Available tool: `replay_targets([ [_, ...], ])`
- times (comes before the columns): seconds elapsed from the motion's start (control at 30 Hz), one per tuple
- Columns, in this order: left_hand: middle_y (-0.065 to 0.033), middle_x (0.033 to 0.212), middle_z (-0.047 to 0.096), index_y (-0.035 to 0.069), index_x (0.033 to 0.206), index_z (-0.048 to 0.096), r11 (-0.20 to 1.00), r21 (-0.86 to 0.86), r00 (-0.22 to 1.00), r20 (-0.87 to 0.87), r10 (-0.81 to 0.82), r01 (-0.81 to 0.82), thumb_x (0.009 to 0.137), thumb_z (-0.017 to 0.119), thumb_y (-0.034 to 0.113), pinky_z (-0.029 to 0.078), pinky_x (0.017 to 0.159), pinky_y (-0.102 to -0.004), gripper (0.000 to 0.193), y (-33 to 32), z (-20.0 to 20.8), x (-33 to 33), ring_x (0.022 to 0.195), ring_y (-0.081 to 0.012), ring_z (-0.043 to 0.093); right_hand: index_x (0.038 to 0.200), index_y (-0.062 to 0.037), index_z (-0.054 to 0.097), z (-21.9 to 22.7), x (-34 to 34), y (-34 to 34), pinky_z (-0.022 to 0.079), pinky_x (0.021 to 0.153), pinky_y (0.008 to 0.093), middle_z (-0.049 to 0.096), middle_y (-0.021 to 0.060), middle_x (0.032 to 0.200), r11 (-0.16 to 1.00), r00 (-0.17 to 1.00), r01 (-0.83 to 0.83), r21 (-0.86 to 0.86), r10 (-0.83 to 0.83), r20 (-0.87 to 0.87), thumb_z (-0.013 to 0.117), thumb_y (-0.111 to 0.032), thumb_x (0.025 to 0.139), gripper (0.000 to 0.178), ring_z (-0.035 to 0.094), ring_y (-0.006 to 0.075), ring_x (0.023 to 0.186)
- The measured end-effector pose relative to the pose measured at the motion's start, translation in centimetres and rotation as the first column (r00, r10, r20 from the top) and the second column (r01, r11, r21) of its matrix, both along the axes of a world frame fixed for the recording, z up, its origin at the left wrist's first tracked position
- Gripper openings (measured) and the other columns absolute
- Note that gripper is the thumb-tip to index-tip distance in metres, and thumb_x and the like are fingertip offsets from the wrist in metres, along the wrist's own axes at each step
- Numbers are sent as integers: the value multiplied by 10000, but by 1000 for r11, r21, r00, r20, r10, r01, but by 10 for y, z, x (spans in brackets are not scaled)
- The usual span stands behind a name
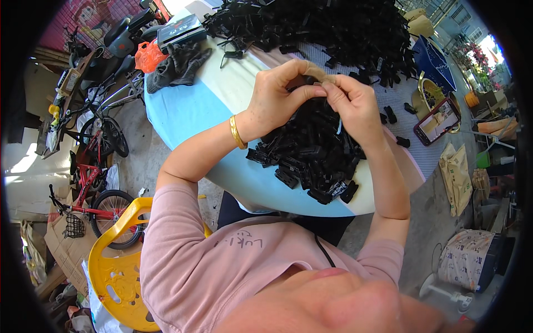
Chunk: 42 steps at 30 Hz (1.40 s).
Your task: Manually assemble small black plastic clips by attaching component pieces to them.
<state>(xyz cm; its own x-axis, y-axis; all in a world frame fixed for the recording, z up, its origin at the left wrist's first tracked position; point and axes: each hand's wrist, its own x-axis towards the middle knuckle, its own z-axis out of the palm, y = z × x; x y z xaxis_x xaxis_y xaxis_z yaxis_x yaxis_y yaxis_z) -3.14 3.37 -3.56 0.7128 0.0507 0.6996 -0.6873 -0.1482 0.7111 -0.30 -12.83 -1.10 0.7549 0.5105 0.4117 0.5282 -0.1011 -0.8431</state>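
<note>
My left hand [273, 99], with a gold bangle [237, 132] at its wrist, meets my right hand [355, 104] above the table. Thumbs and forefingers of both are pinched together at the fingertips. Whatever sits between them is too small or hidden to make out. Right beneath lies a loose heap of small black plastic parts [311, 152], spread toward the near edge of the table. A far larger pile of black parts [327, 33] covers the back. The round table's cloth [183, 119] has pale blue and cream areas.
Dark grey gloves [180, 64], an orange plastic bag [149, 56] and a black box [181, 32] are at the back left. A phone [437, 121] leans at the right edge by a gold-rimmed container [430, 91]. A yellow chair [119, 277] and red bicycle [83, 194] stand left.
</note>
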Motion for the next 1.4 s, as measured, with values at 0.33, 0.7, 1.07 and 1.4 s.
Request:
replay_targets([
  [0.33, -101, 920, 630, 63, 1211, 442, 727, 592, 938, 230, 261, -347, 648, 734, 52, 477, 804, -316, 634, 6, 24, -16, 859, -207, 622, 952, 6, 609, 7, 6, -5, 401, 566, 159, 601, -20, 743, 994, 991, 2, -112, 12, 130, 686, -24, 741, 227, 506, 18, 662],
  [0.7, -120, 932, 595, -36, 996, 486, 509, -518, 378, -342, -860, 688, 747, 693, 50, 533, 751, -277, 335, 24, 21, 3, 814, -213, 643, 940, 25, 590, 12, 17, -24, 454, 740, 202, 610, 33, 862, 935, 937, -350, 56, 351, -3, 617, 13, 787, 156, 569, 86, 794],
  [1.07, -72, 866, 592, -38, 949, 504, 906, -227, 789, -446, -422, 357, 809, 589, -10, 522, 730, -248, 166, 8, 20, -8, 807, -149, 624, 881, 0, 584, 11, 0, -13, 379, 570, 168, 541, -23, 740, 996, 992, -52, 69, 44, 116, 530, -94, 882, 109, 461, 33, 638],
  [1.4, -53, 972, 585, -23, 1072, 505, 982, -21, 939, -290, -183, 185, 825, 584, -17, 499, 736, -228, 260, 3, 15, -17, 851, -109, 590, 848, 12, 572, 7, -7, -4, 330, 476, 179, 471, -32, 589, 999, 979, 32, -43, -23, 204, 536, -94, 880, 116, 399, 35, 529],
])
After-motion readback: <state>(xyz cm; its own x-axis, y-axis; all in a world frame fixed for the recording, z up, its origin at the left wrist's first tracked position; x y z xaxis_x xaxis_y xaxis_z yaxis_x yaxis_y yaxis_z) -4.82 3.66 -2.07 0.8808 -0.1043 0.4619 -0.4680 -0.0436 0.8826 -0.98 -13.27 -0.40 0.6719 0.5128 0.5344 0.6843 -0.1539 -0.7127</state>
